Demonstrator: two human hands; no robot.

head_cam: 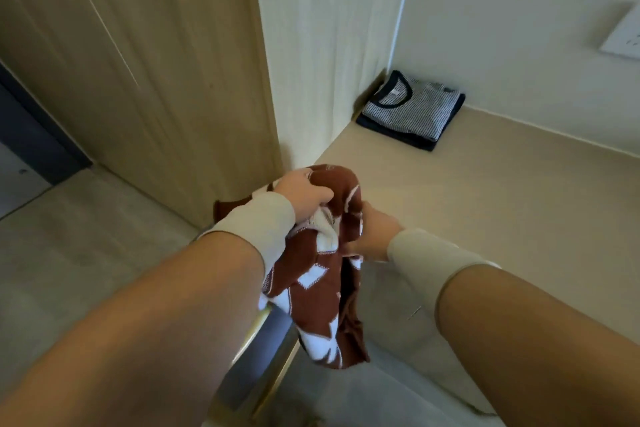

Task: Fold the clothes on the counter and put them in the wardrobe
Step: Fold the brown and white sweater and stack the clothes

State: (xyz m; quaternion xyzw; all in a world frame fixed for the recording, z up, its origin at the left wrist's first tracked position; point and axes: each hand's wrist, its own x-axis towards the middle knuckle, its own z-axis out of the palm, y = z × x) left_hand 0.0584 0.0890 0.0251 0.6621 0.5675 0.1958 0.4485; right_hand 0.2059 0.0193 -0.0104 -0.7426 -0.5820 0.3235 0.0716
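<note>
A brown garment with white patterns (322,291) hangs bunched between both hands above the counter's left edge. My left hand (304,196) grips its top from above, fingers curled into the cloth. My right hand (372,232) grips it from the right side, its fingers partly hidden in the fabric. The lower part of the garment dangles past the counter edge. A folded striped shirt with a dark collar (410,107) lies on top of a folded dark garment (398,137) in the counter's far left corner.
The beige counter (502,204) runs along the wall to the right. A tall wooden wardrobe panel (166,80) stands to the left, its side meeting the counter. A wall socket (623,33) sits at the upper right. Grey floor (69,253) lies on the left.
</note>
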